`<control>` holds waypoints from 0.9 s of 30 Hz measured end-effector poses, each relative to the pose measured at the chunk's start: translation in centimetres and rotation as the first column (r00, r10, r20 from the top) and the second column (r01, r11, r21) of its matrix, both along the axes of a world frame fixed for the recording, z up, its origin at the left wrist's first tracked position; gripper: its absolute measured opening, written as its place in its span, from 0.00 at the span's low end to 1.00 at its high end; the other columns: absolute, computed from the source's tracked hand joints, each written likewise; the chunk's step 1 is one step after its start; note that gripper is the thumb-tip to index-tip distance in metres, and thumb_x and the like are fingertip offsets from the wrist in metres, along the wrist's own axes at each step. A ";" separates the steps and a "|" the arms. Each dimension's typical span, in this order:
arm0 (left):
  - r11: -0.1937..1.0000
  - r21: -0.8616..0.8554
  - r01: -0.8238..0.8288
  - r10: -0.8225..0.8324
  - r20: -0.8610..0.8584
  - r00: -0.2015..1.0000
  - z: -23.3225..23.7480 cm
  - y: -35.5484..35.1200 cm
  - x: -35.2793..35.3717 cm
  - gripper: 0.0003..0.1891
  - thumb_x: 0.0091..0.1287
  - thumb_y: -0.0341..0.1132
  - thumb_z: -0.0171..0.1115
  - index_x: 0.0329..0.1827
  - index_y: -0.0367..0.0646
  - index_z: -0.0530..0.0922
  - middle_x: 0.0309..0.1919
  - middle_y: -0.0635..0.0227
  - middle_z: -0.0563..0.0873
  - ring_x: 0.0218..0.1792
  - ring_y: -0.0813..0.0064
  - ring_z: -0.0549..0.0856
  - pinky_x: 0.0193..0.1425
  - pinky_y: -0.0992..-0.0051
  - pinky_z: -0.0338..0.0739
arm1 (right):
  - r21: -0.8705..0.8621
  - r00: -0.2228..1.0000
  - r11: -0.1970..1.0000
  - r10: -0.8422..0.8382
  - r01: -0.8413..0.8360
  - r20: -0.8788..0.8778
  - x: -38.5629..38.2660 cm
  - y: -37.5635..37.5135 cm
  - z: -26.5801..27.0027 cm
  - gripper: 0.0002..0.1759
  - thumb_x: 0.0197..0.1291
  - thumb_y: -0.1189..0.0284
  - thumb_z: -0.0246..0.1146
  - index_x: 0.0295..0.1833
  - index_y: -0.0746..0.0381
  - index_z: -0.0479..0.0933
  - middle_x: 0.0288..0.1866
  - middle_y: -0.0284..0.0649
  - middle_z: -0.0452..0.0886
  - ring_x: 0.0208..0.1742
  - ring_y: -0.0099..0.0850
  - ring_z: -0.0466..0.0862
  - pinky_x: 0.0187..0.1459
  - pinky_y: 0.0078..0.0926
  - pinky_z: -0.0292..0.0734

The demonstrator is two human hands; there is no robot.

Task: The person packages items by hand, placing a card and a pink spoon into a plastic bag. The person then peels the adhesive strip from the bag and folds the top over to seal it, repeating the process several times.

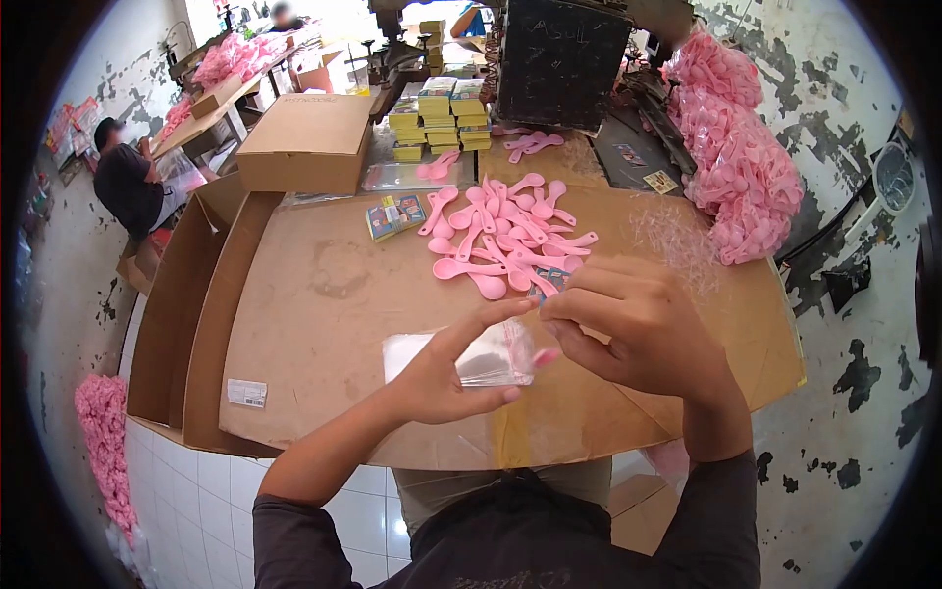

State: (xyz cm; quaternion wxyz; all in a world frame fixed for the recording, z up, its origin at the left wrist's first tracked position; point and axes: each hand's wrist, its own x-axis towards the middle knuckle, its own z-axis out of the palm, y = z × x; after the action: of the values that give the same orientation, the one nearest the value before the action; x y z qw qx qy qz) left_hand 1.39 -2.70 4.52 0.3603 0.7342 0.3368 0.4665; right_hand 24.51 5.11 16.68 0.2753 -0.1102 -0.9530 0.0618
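My left hand [442,378] is over the near middle of the cardboard-covered table, thumb and index finger spread apart around a stack of clear plastic bags [405,351]. A pink tip [546,357] shows beside the stack's right end. To the right, my right hand [628,324] has its fingers drawn together near my left index fingertip; what they pinch is too small to tell. Partly behind those fingers is a blue printed card [551,281]. Beyond lies a loose heap of pink spoons [500,226], with a bundle of printed cards [395,217] at its left.
A closed cardboard box [306,142] and stacked card bundles [440,120] stand at the back. Bagged pink spoons [736,147] pile up at the right, beside clear plastic scraps [677,240]. An open carton [182,324] borders the left. A person [132,182] sits far left.
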 end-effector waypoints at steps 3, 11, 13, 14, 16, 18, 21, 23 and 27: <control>0.998 -0.004 -0.070 0.070 -0.015 0.997 -0.1 -0.3 0.9 0.35 0.71 0.34 0.72 0.78 0.37 0.68 0.73 0.56 0.76 0.75 0.64 0.75 0.79 0.61 0.68 | -0.162 0.999 0.987 -0.026 0.023 -0.020 0.0 0.0 -0.8 0.06 0.60 0.75 0.70 0.43 0.62 0.84 0.34 0.39 0.83 0.34 0.37 0.83 0.37 0.36 0.79; 0.983 -0.166 -0.083 0.112 0.172 0.979 0.0 -0.5 1.0 0.22 0.79 0.29 0.62 0.74 0.40 0.73 0.50 0.61 0.93 0.53 0.77 0.91 0.59 0.73 0.83 | -0.389 0.976 0.917 -0.161 0.093 -0.146 -0.9 0.1 -2.5 0.10 0.59 0.78 0.71 0.46 0.61 0.84 0.38 0.39 0.84 0.38 0.35 0.85 0.40 0.33 0.80; 0.967 -0.243 -0.078 0.131 0.207 0.970 0.2 -0.5 1.2 0.22 0.79 0.29 0.62 0.74 0.39 0.73 0.46 0.61 0.94 0.51 0.78 0.91 0.57 0.74 0.83 | -0.041 0.961 0.993 -0.121 0.115 -0.248 -1.3 0.6 -3.6 0.11 0.57 0.77 0.72 0.46 0.60 0.83 0.44 0.38 0.84 0.46 0.34 0.85 0.47 0.34 0.78; 0.957 -0.281 -0.074 0.140 0.224 0.964 0.2 -0.5 1.3 0.22 0.79 0.29 0.62 0.74 0.38 0.72 0.45 0.62 0.95 0.50 0.79 0.91 0.57 0.75 0.83 | 0.137 0.953 0.982 -0.089 0.133 -0.291 -1.6 0.7 -4.1 0.12 0.56 0.77 0.72 0.46 0.60 0.83 0.46 0.38 0.84 0.50 0.34 0.85 0.50 0.35 0.78; 0.957 -0.263 -0.124 0.167 0.148 0.975 0.0 -0.7 1.2 0.24 0.78 0.27 0.63 0.75 0.35 0.71 0.47 0.58 0.94 0.51 0.76 0.91 0.58 0.74 0.84 | 0.249 0.970 0.956 -0.097 0.153 -0.224 -2.2 0.1 -4.8 0.12 0.55 0.74 0.72 0.45 0.60 0.82 0.49 0.37 0.82 0.55 0.34 0.83 0.54 0.35 0.75; 0.953 -0.252 -0.170 0.195 0.082 0.977 -0.3 -0.9 1.4 0.25 0.76 0.26 0.64 0.75 0.33 0.70 0.48 0.56 0.93 0.50 0.74 0.91 0.56 0.73 0.85 | 0.356 0.980 0.921 -0.103 0.159 -0.171 -2.6 0.0 -5.4 0.12 0.54 0.72 0.70 0.44 0.61 0.82 0.50 0.37 0.82 0.56 0.34 0.82 0.56 0.35 0.73; 0.948 -0.212 -0.237 0.232 -0.050 0.971 -0.3 -1.1 1.5 0.27 0.74 0.25 0.65 0.75 0.32 0.70 0.46 0.56 0.94 0.45 0.74 0.93 0.50 0.74 0.87 | 0.497 0.988 0.855 -0.107 0.147 -0.108 -2.9 0.4 -6.4 0.13 0.54 0.69 0.68 0.43 0.64 0.81 0.47 0.37 0.81 0.54 0.35 0.82 0.55 0.34 0.72; 0.950 -0.147 -0.277 0.246 -0.200 0.949 0.2 -1.1 1.5 0.28 0.72 0.25 0.66 0.75 0.31 0.70 0.43 0.57 0.94 0.41 0.74 0.94 0.47 0.74 0.88 | 0.571 0.990 0.809 -0.125 0.138 -0.062 -3.0 0.3 -6.8 0.13 0.54 0.68 0.66 0.42 0.64 0.81 0.45 0.37 0.80 0.53 0.35 0.81 0.54 0.34 0.72; 0.955 -0.129 -0.266 0.224 -0.273 0.936 0.3 -1.3 1.8 0.32 0.72 0.33 0.68 0.78 0.38 0.68 0.41 0.56 0.94 0.34 0.62 0.94 0.42 0.68 0.88 | 0.438 0.989 0.890 -0.148 0.129 0.010 -2.8 0.8 -7.3 0.13 0.52 0.68 0.68 0.41 0.64 0.81 0.41 0.38 0.79 0.49 0.35 0.80 0.53 0.34 0.72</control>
State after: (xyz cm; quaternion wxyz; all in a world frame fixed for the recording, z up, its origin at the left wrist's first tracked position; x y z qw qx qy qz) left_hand 3.21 -3.99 4.84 0.3120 0.7081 0.5068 0.3800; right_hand 21.72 5.90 9.38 0.2761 -0.1149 -0.9380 -0.1751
